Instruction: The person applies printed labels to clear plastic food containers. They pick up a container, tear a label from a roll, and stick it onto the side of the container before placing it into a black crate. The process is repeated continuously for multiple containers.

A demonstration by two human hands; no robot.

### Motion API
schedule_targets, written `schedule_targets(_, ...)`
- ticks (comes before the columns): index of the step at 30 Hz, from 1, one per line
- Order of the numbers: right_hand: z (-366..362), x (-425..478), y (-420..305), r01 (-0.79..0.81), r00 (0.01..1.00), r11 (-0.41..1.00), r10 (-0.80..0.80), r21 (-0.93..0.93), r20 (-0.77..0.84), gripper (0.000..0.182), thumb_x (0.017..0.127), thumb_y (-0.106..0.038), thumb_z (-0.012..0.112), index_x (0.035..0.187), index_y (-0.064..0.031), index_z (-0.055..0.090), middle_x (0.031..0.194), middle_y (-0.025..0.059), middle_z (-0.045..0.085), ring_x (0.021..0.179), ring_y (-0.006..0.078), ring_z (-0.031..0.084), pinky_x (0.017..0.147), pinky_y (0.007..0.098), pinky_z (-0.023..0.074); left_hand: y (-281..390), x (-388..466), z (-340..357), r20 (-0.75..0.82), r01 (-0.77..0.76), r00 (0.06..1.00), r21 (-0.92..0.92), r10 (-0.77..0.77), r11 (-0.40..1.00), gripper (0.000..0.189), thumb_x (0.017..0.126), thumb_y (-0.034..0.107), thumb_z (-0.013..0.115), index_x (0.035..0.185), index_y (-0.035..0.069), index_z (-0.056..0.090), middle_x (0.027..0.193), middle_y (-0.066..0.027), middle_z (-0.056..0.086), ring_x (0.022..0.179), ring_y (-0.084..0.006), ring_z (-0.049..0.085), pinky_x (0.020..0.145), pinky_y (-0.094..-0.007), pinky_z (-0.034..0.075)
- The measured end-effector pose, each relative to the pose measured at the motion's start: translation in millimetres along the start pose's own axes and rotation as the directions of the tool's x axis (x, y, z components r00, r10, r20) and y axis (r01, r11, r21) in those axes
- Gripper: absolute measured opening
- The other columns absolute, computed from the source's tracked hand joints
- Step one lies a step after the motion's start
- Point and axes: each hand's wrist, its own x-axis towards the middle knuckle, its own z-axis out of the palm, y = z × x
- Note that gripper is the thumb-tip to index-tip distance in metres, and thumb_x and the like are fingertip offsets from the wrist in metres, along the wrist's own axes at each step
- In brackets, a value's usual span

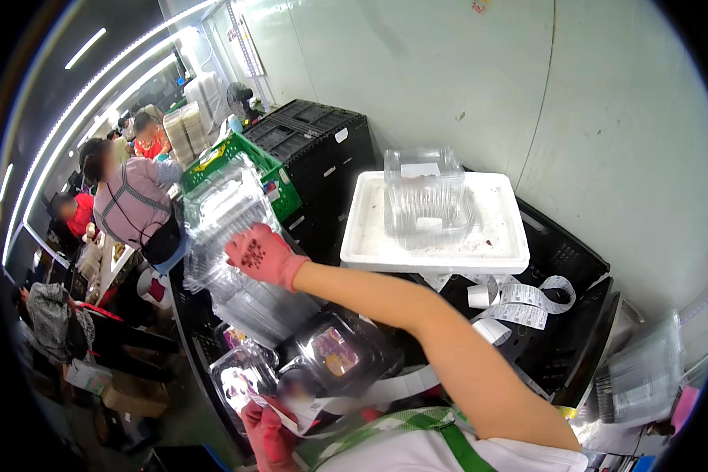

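My right hand (262,255), in a pink work glove, rests over nested clear plastic clamshell containers (271,307). Its fingertips are hidden, so whether it grips one cannot be told. At the lower edge, my left hand (269,433), also gloved in pink, pinches a strip of white printed labels (298,413). Just beyond that hand lies a shiny clear-lidded pack (242,377). To its right sits a dark tray with a clear lid (333,351) and purple and yellow contents or printing. A white label strip (398,386) curves along in front of my apron.
A white foam tray (366,236) holds clear containers (425,194). Label rolls (522,301) lie in a black crate (578,354). Black crates (330,153) and a green crate (283,194) stand behind. Co-workers (135,200) stand at left. More clear containers (643,371) are stacked at right.
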Motion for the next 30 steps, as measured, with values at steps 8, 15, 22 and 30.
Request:
schedule_targets(8,7,37,-6,0.065,0.787,0.997,-0.023,-0.046,0.616,0.019,0.071,-0.021,0.051,0.083,-0.0132,0.063,0.084,0.0010,0.062,0.077,0.0186,0.058,0.060,0.0393,0.0388,9,-11,24,-0.208,0.161,0.966,0.024,-0.153,0.987,0.013,0.079,0.011,0.053,0.089,0.005,0.047,0.079,-0.0024,0.051,0.070,-0.0131,0.048,0.065,-0.0247,0.040)
schedule_targets(15,74,4,-13,-0.018,0.997,0.966,0.036,0.259,-0.065,0.011,0.071,-0.015,0.050,0.076,-0.0059,0.048,0.074,0.0046,0.052,0.070,0.0197,0.053,0.065,0.0345,0.0404,-2,-11,21,-0.252,0.024,0.968,0.118,0.006,0.993,0.033,0.074,0.034,0.060,0.066,0.005,0.046,0.050,-0.0026,0.045,0.044,-0.0093,0.042,0.041,-0.0207,0.032)
schedule_targets(22,10,40,23,-0.089,0.995,0.910,0.103,0.404,-0.011,0.011,0.069,-0.006,0.046,0.078,-0.0101,0.050,0.078,0.0057,0.052,0.073,0.0240,0.054,0.063,0.0344,0.0429,8,-9,22,-0.193,0.054,0.978,-0.107,-0.074,0.993,0.027,0.071,0.023,0.065,0.078,0.001,0.051,0.062,-0.0065,0.052,0.058,-0.0147,0.053,0.054,-0.0254,0.045)
schedule_targets(30,-63,76,37,-0.015,0.972,0.948,0.088,0.317,-0.217,0.010,0.073,-0.008,0.046,0.081,-0.0131,0.047,0.073,0.0050,0.058,0.070,0.0233,0.056,0.057,0.0315,0.0420,19,20,14,-0.043,0.052,0.998,-0.007,-0.052,0.999,0.020,0.074,0.021,0.062,0.080,0.003,0.059,0.070,0.0018,0.058,0.063,-0.0036,0.049,0.058,-0.0179,0.040)
